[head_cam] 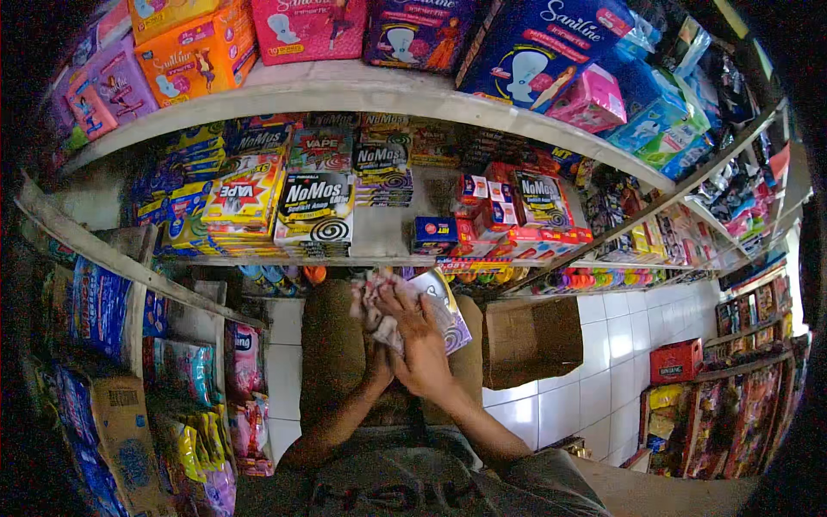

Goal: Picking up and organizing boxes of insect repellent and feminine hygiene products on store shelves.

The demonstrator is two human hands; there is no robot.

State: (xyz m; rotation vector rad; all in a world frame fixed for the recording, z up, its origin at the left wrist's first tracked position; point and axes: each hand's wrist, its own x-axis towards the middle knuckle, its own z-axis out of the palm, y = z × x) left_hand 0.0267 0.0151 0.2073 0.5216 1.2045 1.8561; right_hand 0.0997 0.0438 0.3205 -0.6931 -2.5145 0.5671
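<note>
In front of my lap, a mosquito coil box [457, 329] with white, yellow and purple sides is held at a tilt. My right hand [417, 349] lies over it, fingers spread on a crumpled pale cloth [387, 326] pressed against the box. Below the cloth, my left hand [380, 365] supports the box from underneath; its fingers are mostly hidden. Just beyond the hands, the middle shelf [384, 232] bears stacked NoMos coil boxes [315, 210] and yellow Vape boxes [242, 200].
Sanitary pad packs [310, 29] line the upper shelf [323, 84]. Red boxes [491, 220] sit right on the middle shelf. An open cardboard box [533, 339] stands on the white tiled floor [591, 342] to my right. Side shelves with pink packs [249, 413] rise at left; a red crate [675, 360] is farther right.
</note>
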